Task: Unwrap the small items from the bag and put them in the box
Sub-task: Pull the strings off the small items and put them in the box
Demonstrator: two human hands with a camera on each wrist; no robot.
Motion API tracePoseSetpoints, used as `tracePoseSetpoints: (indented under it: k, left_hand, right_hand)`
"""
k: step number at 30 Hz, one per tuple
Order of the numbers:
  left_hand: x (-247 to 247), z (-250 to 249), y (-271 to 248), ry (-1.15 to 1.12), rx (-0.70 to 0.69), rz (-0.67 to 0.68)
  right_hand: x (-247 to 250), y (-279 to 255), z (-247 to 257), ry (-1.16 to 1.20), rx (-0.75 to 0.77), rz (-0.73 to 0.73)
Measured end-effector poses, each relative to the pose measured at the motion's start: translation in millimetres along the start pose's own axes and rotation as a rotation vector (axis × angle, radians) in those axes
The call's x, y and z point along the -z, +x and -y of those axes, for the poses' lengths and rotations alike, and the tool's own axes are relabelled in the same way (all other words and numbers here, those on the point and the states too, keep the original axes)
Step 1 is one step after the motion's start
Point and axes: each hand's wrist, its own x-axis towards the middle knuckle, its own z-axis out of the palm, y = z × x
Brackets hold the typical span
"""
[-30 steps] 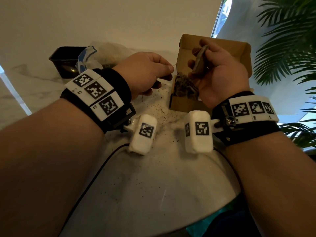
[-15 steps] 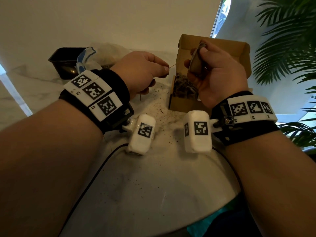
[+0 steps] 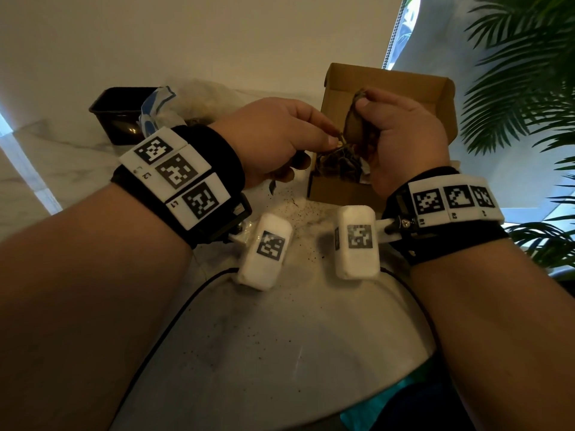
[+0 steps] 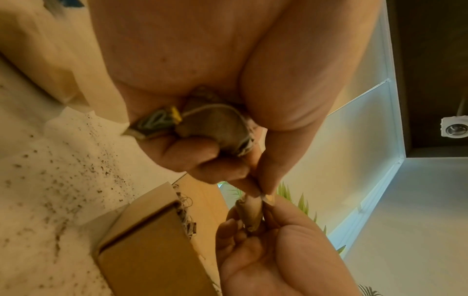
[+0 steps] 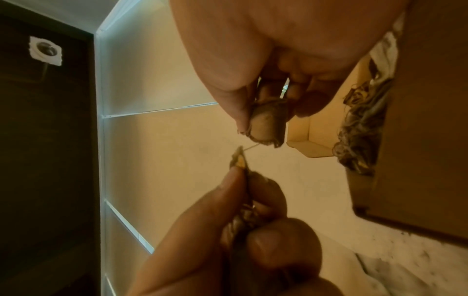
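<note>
My right hand (image 3: 362, 119) grips a small brown sachet (image 3: 353, 127) upright over the open cardboard box (image 3: 385, 85). In the right wrist view the sachet (image 5: 268, 124) trails a thin string to a yellow-marked tag (image 5: 239, 159). My left hand (image 3: 331, 140) pinches that tag between thumb and forefinger, close beside the sachet. In the left wrist view its other fingers curl round a second sachet (image 4: 215, 124) and a tag (image 4: 154, 124) in the palm. The box holds a tangle of strings and sachets (image 5: 359, 128).
A crumpled clear plastic bag (image 3: 193, 98) lies at the back left, next to a black tub (image 3: 121, 113). Dark crumbs (image 3: 298, 213) speckle the white marble table (image 3: 249, 353) in front of the box. A palm plant (image 3: 522, 73) stands to the right.
My left hand has moved right, up against the right hand, so the string between them is no longer stretched. The right hand has kept the sachet over the box.
</note>
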Motion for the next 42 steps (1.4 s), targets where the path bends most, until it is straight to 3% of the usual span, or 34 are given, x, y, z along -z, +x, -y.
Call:
tracePoseSetpoints:
  k: [7,19,27,42]
  left_hand:
    - [-0.9,-1.5,2.1,-0.181,-0.026,-0.147]
    - [7.3,0.5,5.5,-0.217,-0.03,-0.241]
    - [10.1,2.5,4.7,-0.225,-0.04,-0.098]
    - [13.7,2.3,4.1,-0.234,-0.061,-0.102]
  right_hand:
    - [-7.1,-6.1,-2.7,0.015,0.013,0.22]
    - [-5.9,-4.6,-3.5,-0.035,0.023,0.305]
    - [-6.8,-6.6,-5.9,0.041,0.013,0.39]
    - [-8.5,-8.7,-6.1,0.082,-0.062,0.472]
